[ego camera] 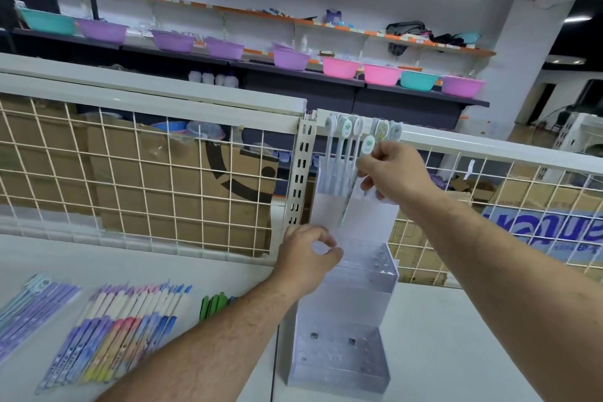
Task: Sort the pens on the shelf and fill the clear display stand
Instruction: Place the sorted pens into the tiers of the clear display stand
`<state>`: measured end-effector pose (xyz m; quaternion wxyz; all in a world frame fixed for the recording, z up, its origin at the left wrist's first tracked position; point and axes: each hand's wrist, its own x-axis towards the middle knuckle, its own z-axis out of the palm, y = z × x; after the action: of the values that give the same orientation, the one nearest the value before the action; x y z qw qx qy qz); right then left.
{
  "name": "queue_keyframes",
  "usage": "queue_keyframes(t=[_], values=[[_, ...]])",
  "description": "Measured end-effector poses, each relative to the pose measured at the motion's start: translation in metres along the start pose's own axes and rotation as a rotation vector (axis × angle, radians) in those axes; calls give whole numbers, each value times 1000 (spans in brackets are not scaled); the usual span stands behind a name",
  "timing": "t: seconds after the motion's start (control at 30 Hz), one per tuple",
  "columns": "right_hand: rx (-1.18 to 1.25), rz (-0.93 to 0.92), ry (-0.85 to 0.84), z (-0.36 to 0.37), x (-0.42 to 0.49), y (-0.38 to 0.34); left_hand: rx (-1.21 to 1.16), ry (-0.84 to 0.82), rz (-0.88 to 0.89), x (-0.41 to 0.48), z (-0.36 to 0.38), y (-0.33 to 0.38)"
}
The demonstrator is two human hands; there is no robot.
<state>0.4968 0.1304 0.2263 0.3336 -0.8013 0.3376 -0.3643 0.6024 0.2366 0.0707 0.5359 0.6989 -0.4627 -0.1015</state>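
Over the top tier of the clear display stand [359,287], right hand [396,173] fingers pinch a charm-topped pen [345,212], which is probably light, stiff, slippery and best held mid-barrel. Left hand [306,254] fingers clamp the stand's edge.

Both forearms extended, left hand [308,254] lower, pinching display stand [359,282], right hand [396,173] raised, pinching pen [368,145].

purple pens [29,313]: cut by left edge; green pens [212,305]: partly behind left forearm [228,336]; held pen [345,209]: blurred
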Motion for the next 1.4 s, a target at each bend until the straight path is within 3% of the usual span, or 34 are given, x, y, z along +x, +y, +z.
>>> queue_keyframes(t=[0.43, 0.8, 1.4], values=[[106, -80, 301, -15, 32, -25, 25, -19, 52, -1, 5, -14], [-95, -101, 171, 4, 32, -14, 20, -29, 32, -1, 6, -13], [-196, -175, 152, 8, 30, -18, 41, -37, 46, -1, 5, -11]])
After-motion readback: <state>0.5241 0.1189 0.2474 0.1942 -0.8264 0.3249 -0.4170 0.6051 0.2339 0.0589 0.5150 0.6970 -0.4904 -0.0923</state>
